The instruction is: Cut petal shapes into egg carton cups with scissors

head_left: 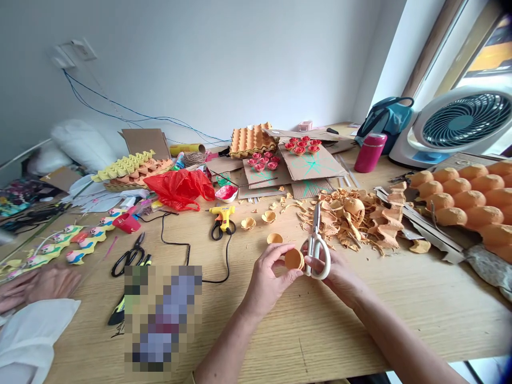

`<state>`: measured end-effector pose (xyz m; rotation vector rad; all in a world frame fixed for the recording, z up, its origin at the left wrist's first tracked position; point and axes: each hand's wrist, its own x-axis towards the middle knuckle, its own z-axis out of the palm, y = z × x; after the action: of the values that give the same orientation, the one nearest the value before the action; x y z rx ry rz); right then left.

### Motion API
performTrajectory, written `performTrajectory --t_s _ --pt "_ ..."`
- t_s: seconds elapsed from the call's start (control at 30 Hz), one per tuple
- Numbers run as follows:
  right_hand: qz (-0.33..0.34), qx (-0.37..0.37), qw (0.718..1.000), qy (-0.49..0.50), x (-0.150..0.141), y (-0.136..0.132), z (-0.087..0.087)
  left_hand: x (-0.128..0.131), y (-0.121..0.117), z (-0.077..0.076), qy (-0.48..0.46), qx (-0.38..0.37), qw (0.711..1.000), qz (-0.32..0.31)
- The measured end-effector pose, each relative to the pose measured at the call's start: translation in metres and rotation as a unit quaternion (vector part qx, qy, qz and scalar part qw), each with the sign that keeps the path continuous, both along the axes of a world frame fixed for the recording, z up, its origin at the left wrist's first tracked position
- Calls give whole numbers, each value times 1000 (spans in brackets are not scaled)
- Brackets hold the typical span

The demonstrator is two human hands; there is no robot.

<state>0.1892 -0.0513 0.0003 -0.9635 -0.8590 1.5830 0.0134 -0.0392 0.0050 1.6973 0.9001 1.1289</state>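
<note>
My left hand (269, 272) pinches a small orange egg-carton cup (294, 259) between thumb and fingers, just above the wooden table (360, 314). My right hand (334, 269) grips white-handled scissors (316, 248), blades pointing up and away, right beside the cup. Three more cut cups (269, 216) lie on the table just beyond my hands. A heap of orange carton scraps (352, 218) sits to the right of the scissor blades.
An orange egg tray (460, 200) lies at the right, a fan (460, 122) behind it. A yellow glue gun (223, 216), black scissors (130, 256), a red bag (180, 186) and red paper flowers on cardboard (304, 160) lie farther off. Another person's hand (36, 285) rests at the left.
</note>
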Motion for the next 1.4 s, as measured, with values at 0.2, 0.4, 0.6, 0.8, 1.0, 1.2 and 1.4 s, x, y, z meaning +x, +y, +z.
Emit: performTrajectory --t_s 0.2,0.4,0.6,0.8,1.0,1.2,1.4 --pt "17 10 1000 -5 0 -1 -1 1 -2 0 21 -20 1000 11" --pt "25 5 1000 10 0 0 -7 5 -4 0 13 -13 1000 5" --pt "30 22 999 -9 1 1 -9 7 -5 3 34 14 999 25" --pt "48 -16 996 67 3 2 -7 6 -5 2 -11 -12 1000 -24" --pt "93 -42 990 102 2 2 -10 6 -6 -1 -7 -30 999 -30" --pt "81 -33 992 95 2 1 -11 4 -4 1 -5 -36 999 -41" --pt "82 -26 992 91 2 1 -11 1 -3 5 -4 -48 997 -60"
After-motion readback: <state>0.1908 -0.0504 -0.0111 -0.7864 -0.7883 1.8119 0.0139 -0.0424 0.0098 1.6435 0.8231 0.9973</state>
